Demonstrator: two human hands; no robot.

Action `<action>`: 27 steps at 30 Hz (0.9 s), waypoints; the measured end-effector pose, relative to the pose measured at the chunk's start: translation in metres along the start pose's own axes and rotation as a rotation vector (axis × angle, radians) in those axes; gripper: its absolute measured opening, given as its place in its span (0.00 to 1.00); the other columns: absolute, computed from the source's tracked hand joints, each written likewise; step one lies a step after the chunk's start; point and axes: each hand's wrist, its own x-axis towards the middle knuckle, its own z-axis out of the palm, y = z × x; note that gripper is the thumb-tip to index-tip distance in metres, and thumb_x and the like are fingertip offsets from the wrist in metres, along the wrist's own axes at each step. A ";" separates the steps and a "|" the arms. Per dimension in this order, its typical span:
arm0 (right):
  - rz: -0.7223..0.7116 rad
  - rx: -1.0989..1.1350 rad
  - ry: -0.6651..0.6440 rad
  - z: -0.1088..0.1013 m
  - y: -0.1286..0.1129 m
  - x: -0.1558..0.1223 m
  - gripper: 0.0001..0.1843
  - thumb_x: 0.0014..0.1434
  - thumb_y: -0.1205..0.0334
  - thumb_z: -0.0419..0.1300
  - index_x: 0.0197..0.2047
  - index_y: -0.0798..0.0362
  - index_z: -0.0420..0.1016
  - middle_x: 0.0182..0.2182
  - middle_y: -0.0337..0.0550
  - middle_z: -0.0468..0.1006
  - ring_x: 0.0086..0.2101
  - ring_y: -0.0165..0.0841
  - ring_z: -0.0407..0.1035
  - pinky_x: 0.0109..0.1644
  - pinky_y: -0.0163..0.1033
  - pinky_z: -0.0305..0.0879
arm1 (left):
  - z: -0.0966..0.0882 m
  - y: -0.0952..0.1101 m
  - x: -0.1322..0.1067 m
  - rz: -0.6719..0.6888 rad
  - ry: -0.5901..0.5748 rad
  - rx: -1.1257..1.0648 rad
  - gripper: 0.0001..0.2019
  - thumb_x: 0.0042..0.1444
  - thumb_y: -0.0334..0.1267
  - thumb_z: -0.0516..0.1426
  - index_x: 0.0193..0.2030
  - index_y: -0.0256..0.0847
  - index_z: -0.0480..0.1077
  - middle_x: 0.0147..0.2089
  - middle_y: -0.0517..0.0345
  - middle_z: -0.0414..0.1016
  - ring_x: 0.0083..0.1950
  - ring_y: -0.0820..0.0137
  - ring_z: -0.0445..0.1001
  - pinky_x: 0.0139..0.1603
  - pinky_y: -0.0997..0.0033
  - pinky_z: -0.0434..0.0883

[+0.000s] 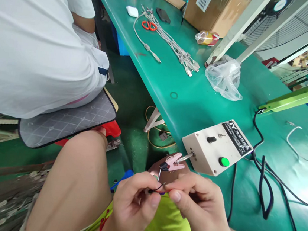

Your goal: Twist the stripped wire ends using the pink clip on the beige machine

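My left hand [135, 201] and my right hand [196, 203] meet low in the middle of the view, both pinched on a thin black wire [158, 187] stretched between the fingertips. Just above the hands a pink clip [174, 163] sticks out on a metal shaft from the side of a small beige control box [217, 147]. The box lies on the green table's front edge and carries a green button [224, 162] and a black knob [211, 139]. A grey cable runs down from my left hand. My knees show below the hands.
A person in white [34, 40] sits at the left on a grey cushion [66, 119]. The green table [195, 98] holds a bundle of grey cables [176, 47], orange scissors [149, 25], a plastic bag [226, 77], a bottle [207, 37], black cords [266, 181] and a cardboard box [215, 7].
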 end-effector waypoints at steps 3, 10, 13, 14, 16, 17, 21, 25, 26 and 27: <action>0.013 -0.009 0.000 -0.002 0.004 -0.002 0.14 0.68 0.47 0.79 0.36 0.47 0.91 0.20 0.33 0.68 0.23 0.29 0.55 0.27 0.36 0.51 | 0.000 0.000 -0.001 0.007 -0.002 0.014 0.02 0.75 0.38 0.65 0.49 0.44 0.79 0.35 0.59 0.85 0.25 0.74 0.77 0.27 0.80 0.76; 0.076 -0.001 -0.027 -0.001 0.002 -0.002 0.19 0.69 0.43 0.77 0.36 0.49 0.87 0.21 0.31 0.64 0.23 0.29 0.53 0.27 0.37 0.47 | 0.000 -0.003 -0.003 -0.005 0.020 0.037 0.03 0.71 0.34 0.67 0.47 0.45 0.79 0.33 0.60 0.84 0.20 0.76 0.72 0.21 0.80 0.71; 0.111 0.000 -0.040 0.000 0.001 0.000 0.21 0.69 0.41 0.77 0.35 0.50 0.86 0.21 0.32 0.64 0.23 0.28 0.53 0.27 0.37 0.47 | 0.000 -0.003 -0.003 -0.007 0.026 0.014 0.03 0.70 0.34 0.67 0.47 0.45 0.78 0.33 0.61 0.84 0.21 0.75 0.73 0.23 0.79 0.73; 0.124 -0.002 -0.046 0.000 0.002 0.000 0.21 0.69 0.42 0.77 0.35 0.50 0.85 0.21 0.32 0.64 0.23 0.28 0.53 0.27 0.36 0.47 | 0.001 -0.003 -0.003 -0.011 0.032 0.010 0.03 0.70 0.34 0.67 0.47 0.45 0.78 0.33 0.62 0.83 0.22 0.75 0.73 0.24 0.79 0.74; 0.145 0.001 -0.049 0.001 0.002 0.002 0.22 0.69 0.42 0.77 0.35 0.51 0.85 0.22 0.32 0.65 0.23 0.28 0.53 0.27 0.36 0.48 | 0.001 -0.002 -0.003 -0.024 0.049 0.014 0.04 0.70 0.33 0.67 0.46 0.46 0.78 0.33 0.62 0.82 0.23 0.75 0.74 0.26 0.79 0.75; 0.154 0.001 -0.046 0.002 0.002 0.003 0.22 0.69 0.42 0.77 0.35 0.51 0.85 0.22 0.32 0.65 0.24 0.28 0.53 0.27 0.36 0.48 | 0.001 -0.002 -0.003 -0.032 0.058 0.019 0.04 0.70 0.32 0.67 0.46 0.46 0.78 0.33 0.62 0.82 0.23 0.75 0.74 0.26 0.79 0.75; 0.237 -0.018 -0.007 0.002 0.001 0.007 0.25 0.67 0.36 0.76 0.37 0.51 0.84 0.24 0.34 0.68 0.24 0.29 0.55 0.27 0.36 0.49 | 0.000 -0.002 -0.002 -0.062 0.106 0.003 0.05 0.70 0.30 0.66 0.45 0.45 0.78 0.33 0.62 0.80 0.24 0.75 0.74 0.25 0.80 0.75; 0.292 -0.060 -0.043 -0.001 0.006 0.010 0.34 0.75 0.30 0.65 0.31 0.52 0.82 0.20 0.38 0.72 0.25 0.33 0.62 0.34 0.40 0.57 | 0.002 -0.005 0.002 -0.118 0.210 -0.018 0.03 0.71 0.32 0.66 0.44 0.43 0.78 0.34 0.61 0.81 0.25 0.75 0.76 0.27 0.80 0.78; 0.288 -0.053 -0.061 -0.002 0.008 0.010 0.36 0.77 0.30 0.62 0.29 0.52 0.81 0.21 0.40 0.73 0.26 0.34 0.63 0.36 0.41 0.58 | 0.002 -0.006 0.003 -0.129 0.229 -0.023 0.03 0.72 0.33 0.66 0.43 0.43 0.79 0.34 0.61 0.81 0.25 0.75 0.76 0.27 0.80 0.78; 0.283 -0.031 -0.072 -0.003 0.009 0.011 0.38 0.78 0.31 0.61 0.27 0.52 0.80 0.22 0.41 0.75 0.28 0.35 0.64 0.37 0.41 0.59 | 0.003 -0.006 0.004 -0.136 0.240 -0.026 0.04 0.72 0.34 0.66 0.43 0.43 0.79 0.34 0.61 0.81 0.24 0.76 0.75 0.26 0.81 0.77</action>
